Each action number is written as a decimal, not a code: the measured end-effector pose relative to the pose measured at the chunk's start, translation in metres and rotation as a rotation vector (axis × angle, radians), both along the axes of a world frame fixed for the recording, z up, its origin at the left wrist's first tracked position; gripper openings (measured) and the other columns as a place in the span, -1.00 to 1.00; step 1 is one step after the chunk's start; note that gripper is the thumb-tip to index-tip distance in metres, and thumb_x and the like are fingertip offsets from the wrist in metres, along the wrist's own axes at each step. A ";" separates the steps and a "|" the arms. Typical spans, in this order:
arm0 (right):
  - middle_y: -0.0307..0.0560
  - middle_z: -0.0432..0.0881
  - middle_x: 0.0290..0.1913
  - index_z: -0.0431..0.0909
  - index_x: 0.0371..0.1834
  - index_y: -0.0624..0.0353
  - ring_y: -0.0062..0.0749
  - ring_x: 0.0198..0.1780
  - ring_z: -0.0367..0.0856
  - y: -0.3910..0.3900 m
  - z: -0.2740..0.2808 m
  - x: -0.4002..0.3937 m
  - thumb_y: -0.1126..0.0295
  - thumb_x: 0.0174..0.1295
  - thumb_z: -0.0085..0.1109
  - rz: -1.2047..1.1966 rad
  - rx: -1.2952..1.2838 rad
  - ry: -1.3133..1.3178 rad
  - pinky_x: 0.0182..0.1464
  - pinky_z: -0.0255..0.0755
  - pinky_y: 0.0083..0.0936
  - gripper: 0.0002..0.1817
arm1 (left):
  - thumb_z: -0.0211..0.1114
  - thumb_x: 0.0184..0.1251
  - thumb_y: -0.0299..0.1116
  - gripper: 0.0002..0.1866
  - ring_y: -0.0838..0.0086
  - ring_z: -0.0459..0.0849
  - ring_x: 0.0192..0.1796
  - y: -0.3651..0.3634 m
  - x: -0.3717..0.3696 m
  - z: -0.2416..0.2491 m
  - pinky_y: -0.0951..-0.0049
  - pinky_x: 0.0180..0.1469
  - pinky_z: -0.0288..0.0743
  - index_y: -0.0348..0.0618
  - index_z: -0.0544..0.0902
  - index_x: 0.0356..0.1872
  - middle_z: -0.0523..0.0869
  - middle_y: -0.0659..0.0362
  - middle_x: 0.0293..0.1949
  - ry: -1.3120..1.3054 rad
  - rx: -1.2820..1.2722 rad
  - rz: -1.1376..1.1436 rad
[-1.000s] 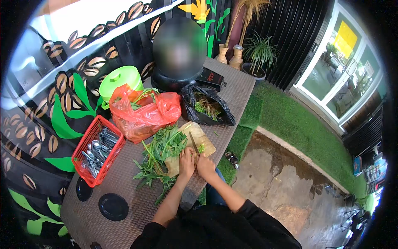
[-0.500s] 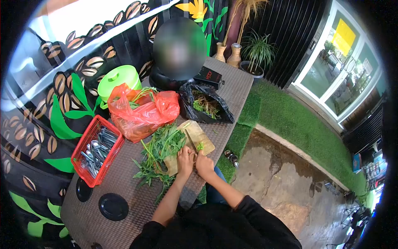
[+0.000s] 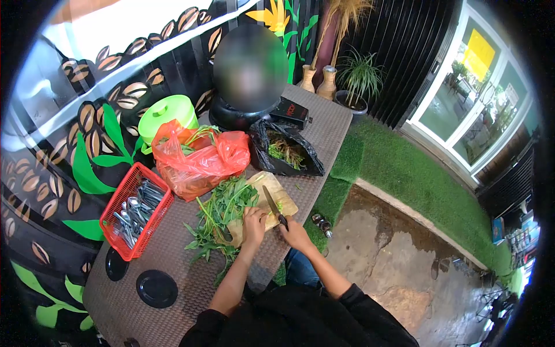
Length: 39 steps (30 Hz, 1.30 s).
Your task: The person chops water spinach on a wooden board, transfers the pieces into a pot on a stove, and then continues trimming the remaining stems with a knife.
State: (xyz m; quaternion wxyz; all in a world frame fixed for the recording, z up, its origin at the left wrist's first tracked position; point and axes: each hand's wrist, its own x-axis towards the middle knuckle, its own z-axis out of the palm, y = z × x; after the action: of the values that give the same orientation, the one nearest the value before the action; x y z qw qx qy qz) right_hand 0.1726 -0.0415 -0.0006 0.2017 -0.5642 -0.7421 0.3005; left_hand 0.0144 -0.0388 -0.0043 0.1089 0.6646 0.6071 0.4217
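Observation:
A wooden cutting board (image 3: 284, 192) lies near the table's right edge. My right hand (image 3: 295, 234) is closed around the dark handle of a knife (image 3: 270, 199), whose blade points away over the board. My left hand (image 3: 253, 226) rests on the board's near part, fingers curled onto leafy greens; its fingertips are partly hidden. A heap of long-stemmed leafy greens (image 3: 219, 209) spreads over the board's left side and onto the table. Small cut green bits (image 3: 280, 206) lie beside the blade.
Beyond the board are a red plastic bag (image 3: 202, 165) and a black bag (image 3: 287, 151) with plant trimmings. A red basket (image 3: 137, 209) of cutlery, a green lidded container (image 3: 167, 115) and black plates (image 3: 156, 288) stand on the table (image 3: 191, 312). A blurred round shape covers the far end.
My right hand has moved right and slightly toward me with the knife, away from my left hand. My left hand has shifted slightly left.

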 end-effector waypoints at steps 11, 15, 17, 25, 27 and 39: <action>0.24 0.62 -0.45 0.24 -0.09 0.30 0.10 -0.37 0.65 -0.021 0.029 -0.015 0.16 0.33 -0.14 -0.087 -0.046 -0.333 -0.35 0.53 -0.10 -0.63 | 0.21 0.15 -0.44 -0.90 0.20 0.45 -0.09 0.001 0.006 -0.023 0.24 -0.03 0.28 -0.21 0.60 -0.34 0.57 0.11 -0.27 0.064 0.014 0.055; 0.32 0.61 -0.43 0.27 -0.15 0.30 0.19 -0.36 0.63 -0.030 0.031 -0.023 0.16 0.34 -0.16 -0.111 -0.108 -0.294 -0.31 0.52 -0.05 -0.65 | 0.20 0.16 -0.43 -0.89 0.21 0.45 -0.09 0.000 0.007 -0.021 0.25 -0.04 0.28 -0.23 0.61 -0.32 0.57 0.12 -0.27 0.076 0.051 0.057; 0.31 0.61 -0.43 0.29 -0.17 0.32 0.19 -0.37 0.63 -0.029 0.016 -0.030 0.17 0.33 -0.15 -0.159 -0.140 -0.272 -0.31 0.52 -0.05 -0.65 | 0.19 0.18 -0.44 -0.88 0.22 0.46 -0.11 0.000 0.008 -0.021 0.26 -0.05 0.29 -0.24 0.63 -0.31 0.57 0.13 -0.28 0.080 0.046 0.054; 0.29 0.62 -0.44 0.25 -0.04 0.32 0.13 -0.39 0.65 -0.019 0.010 -0.034 0.24 0.29 -0.11 -0.135 -0.070 -0.296 -0.36 0.54 -0.08 -0.65 | 0.18 0.16 -0.47 -0.87 0.22 0.46 -0.11 0.001 0.006 -0.021 0.27 -0.06 0.28 -0.24 0.66 -0.32 0.56 0.13 -0.29 0.060 0.046 0.066; 0.30 0.63 -0.41 0.25 0.03 0.35 0.08 -0.36 0.67 -0.021 0.005 -0.041 0.33 0.25 -0.10 -0.120 -0.096 -0.345 -0.39 0.55 -0.14 -0.64 | 0.18 0.16 -0.47 -0.87 0.23 0.46 -0.11 0.001 0.007 -0.022 0.26 -0.06 0.28 -0.25 0.65 -0.32 0.56 0.14 -0.29 0.063 0.035 0.063; 0.29 0.62 -0.42 0.24 0.01 0.36 0.14 -0.36 0.65 -0.003 -0.006 -0.043 0.30 0.26 -0.10 -0.108 -0.040 -0.296 -0.30 0.55 -0.09 -0.63 | 0.21 0.14 -0.44 -0.87 0.22 0.46 -0.10 -0.002 0.007 -0.020 0.26 -0.05 0.30 -0.25 0.65 -0.34 0.56 0.12 -0.29 0.053 0.023 0.072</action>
State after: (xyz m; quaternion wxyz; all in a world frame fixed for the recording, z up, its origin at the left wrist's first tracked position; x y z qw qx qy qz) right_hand 0.1299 -0.0446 -0.0064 0.0947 -0.6453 -0.7262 0.2173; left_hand 0.0218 -0.0405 -0.0244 0.0700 0.6545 0.6282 0.4148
